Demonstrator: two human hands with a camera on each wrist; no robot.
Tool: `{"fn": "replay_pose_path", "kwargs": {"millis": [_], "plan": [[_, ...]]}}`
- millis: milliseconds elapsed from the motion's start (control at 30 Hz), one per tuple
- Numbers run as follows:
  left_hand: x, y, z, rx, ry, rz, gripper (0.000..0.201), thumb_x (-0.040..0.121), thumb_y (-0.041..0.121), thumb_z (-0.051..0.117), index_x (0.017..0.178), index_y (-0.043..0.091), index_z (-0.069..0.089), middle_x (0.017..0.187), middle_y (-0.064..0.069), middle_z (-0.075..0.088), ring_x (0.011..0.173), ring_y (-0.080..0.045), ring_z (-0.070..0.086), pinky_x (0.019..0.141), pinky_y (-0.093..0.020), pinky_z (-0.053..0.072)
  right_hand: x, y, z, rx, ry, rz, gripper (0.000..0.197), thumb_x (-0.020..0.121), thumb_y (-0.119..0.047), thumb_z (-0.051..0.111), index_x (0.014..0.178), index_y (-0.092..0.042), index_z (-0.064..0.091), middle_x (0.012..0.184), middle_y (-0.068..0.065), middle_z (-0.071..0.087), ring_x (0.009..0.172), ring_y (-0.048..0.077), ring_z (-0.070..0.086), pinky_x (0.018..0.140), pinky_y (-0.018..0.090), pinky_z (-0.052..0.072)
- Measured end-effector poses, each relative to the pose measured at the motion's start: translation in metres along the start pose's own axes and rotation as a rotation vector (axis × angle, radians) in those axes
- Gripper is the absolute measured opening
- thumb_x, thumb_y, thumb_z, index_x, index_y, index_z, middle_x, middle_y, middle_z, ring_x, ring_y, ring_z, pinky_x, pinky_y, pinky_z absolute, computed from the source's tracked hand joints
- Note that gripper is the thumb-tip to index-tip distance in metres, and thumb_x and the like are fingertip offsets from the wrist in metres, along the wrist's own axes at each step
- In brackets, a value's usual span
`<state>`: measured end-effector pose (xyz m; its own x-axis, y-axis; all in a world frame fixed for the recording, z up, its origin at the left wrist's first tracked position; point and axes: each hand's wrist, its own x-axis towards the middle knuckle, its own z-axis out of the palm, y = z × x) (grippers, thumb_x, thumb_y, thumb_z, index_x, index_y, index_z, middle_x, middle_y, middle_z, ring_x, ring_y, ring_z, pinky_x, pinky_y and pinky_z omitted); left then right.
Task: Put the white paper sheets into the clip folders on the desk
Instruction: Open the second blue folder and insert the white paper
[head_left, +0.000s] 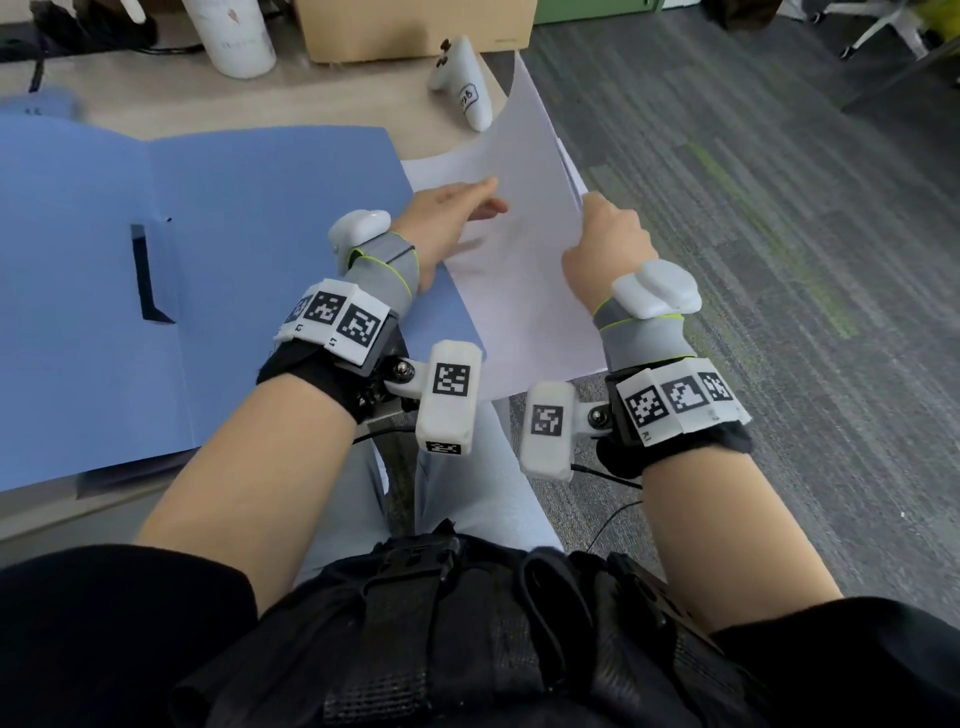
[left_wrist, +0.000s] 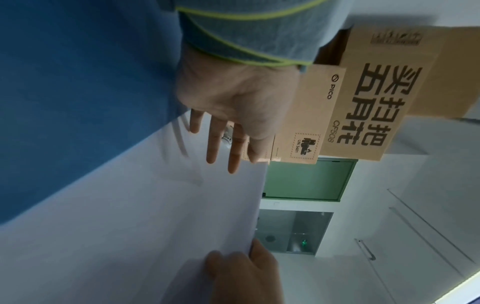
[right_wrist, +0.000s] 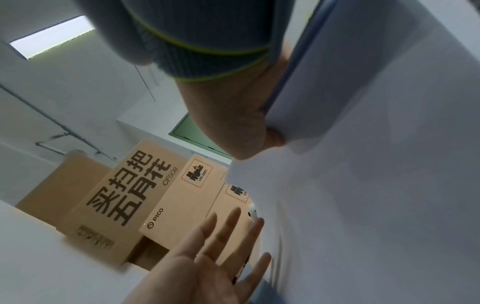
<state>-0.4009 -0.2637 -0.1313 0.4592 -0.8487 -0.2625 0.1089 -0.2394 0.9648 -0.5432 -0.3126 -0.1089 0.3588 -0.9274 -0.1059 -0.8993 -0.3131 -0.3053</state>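
Note:
A blue clip folder (head_left: 260, 234) lies open on the desk, its black clip (head_left: 148, 275) on the left half. Just right of it, a white paper sheet (head_left: 524, 291) is lifted and tilted up off a thin stack of sheets (head_left: 436, 169). My right hand (head_left: 608, 249) pinches the sheet's right edge, as the left wrist view shows (left_wrist: 241, 273). My left hand (head_left: 452, 218) is open, its straight fingers (left_wrist: 211, 144) laid against the sheet's face. In the right wrist view the sheet (right_wrist: 376, 164) fills the right side, beside the spread left hand (right_wrist: 202, 263).
A white controller (head_left: 465, 83), a white bottle (head_left: 234, 36) and a cardboard box (head_left: 410, 26) stand at the desk's back. The desk ends just right of the sheets, over grey carpet (head_left: 779, 260). An office chair base (head_left: 883, 31) is far right.

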Motion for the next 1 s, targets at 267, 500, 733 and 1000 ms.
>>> {"fn": "replay_pose_path", "kwargs": {"millis": [267, 500, 733, 1000], "plan": [[0.004, -0.010, -0.033, 0.399, 0.336, 0.027, 0.037, 0.084, 0.011, 0.058, 0.121, 0.010, 0.056, 0.125, -0.007, 0.057, 0.108, -0.019, 0.058, 0.087, -0.023, 0.049, -0.016, -0.015, -0.028, 0.188, 0.387, -0.032, 0.052, 0.081, 0.001, 0.036, 0.131, -0.016, 0.042, 0.121, 0.010, 0.056, 0.104, 0.038, 0.053, 0.071, 0.036, 0.031], [-0.015, -0.002, -0.049, 0.432, 0.307, 0.019, 0.035, 0.092, 0.021, 0.041, 0.121, 0.006, 0.054, 0.124, -0.012, 0.059, 0.108, -0.030, 0.057, 0.082, -0.035, 0.046, -0.033, -0.035, -0.035, 0.516, 0.665, -0.197, 0.068, 0.075, -0.001, 0.031, 0.140, -0.017, 0.041, 0.132, -0.003, 0.055, 0.103, 0.030, 0.054, 0.071, 0.028, 0.032], [-0.034, 0.021, -0.078, 0.099, 0.394, 0.378, 0.011, 0.094, 0.028, 0.041, 0.087, 0.023, 0.047, 0.084, 0.007, 0.054, 0.084, -0.014, 0.048, 0.080, -0.032, 0.045, -0.038, -0.059, -0.031, 0.771, 0.840, -0.556, 0.053, 0.077, -0.003, 0.032, 0.125, 0.005, 0.052, 0.111, 0.010, 0.066, 0.089, 0.024, 0.058, 0.074, 0.022, 0.041], [-0.060, 0.027, -0.127, -0.006, 0.590, 0.736, 0.011, 0.089, 0.019, 0.038, 0.099, 0.019, 0.045, 0.088, 0.002, 0.052, 0.072, 0.002, 0.047, 0.074, -0.018, 0.040, -0.025, -0.087, -0.005, 1.022, 0.599, -0.574, 0.029, 0.078, -0.004, 0.052, 0.103, 0.006, 0.062, 0.071, -0.025, 0.051, 0.059, -0.004, 0.046, 0.063, 0.019, 0.040]]}}
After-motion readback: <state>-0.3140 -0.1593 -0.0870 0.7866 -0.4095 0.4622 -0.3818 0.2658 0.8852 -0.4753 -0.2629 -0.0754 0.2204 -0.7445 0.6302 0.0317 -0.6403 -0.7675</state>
